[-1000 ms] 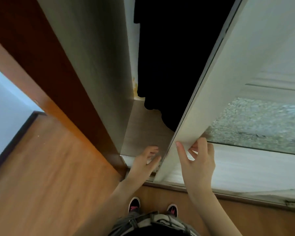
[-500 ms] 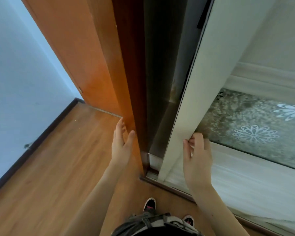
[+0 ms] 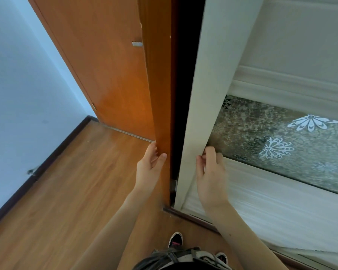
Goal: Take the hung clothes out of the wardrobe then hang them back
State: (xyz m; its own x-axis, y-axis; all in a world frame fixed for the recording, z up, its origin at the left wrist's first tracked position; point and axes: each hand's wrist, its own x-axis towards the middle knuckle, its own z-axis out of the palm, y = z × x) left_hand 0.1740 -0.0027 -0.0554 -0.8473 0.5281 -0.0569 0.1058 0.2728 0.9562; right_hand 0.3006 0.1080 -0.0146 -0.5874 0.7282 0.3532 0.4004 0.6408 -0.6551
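Shoes (image 3: 175, 239) and a dark waistband at the near edge, then both forearms reaching fwd toward the wardrobe front.

Right hand (image 3: 211, 173) is pinched on the inner edge of the cream sliding door (image 3: 199, 106) — fingers curled round the stile, thumb on the face. Left hand (image 3: 150, 166) lies loose and flat against the orange-brown side panel (image 3: 158, 90), fingers on its left face, thumb on the front edge; bracing rather than gripping, I'd say.

Key relation: the door's edge runs vertical, long axis floor-to-top, and only a narrow dark gap (image 3: 180, 94) separates it from the side panel. Hung clothes aren't visible — presumably inside, behind the door and to the right of that gap, too dark to tell. Right hand is the nearer one to door and gap, so any slide goes along the bottom track (image 3: 183, 212), left-right.

Materials: door frame is matte pale wood-grain laminate; lower panel ribbed white, mid panel frosted mottled glass (image 3: 281, 137) w/ white flower prints. Panel is smooth varnished wood. Beyond: wood-look floor (image 3: 66, 182), dark skirting, pale blue wall (image 3: 18, 84).
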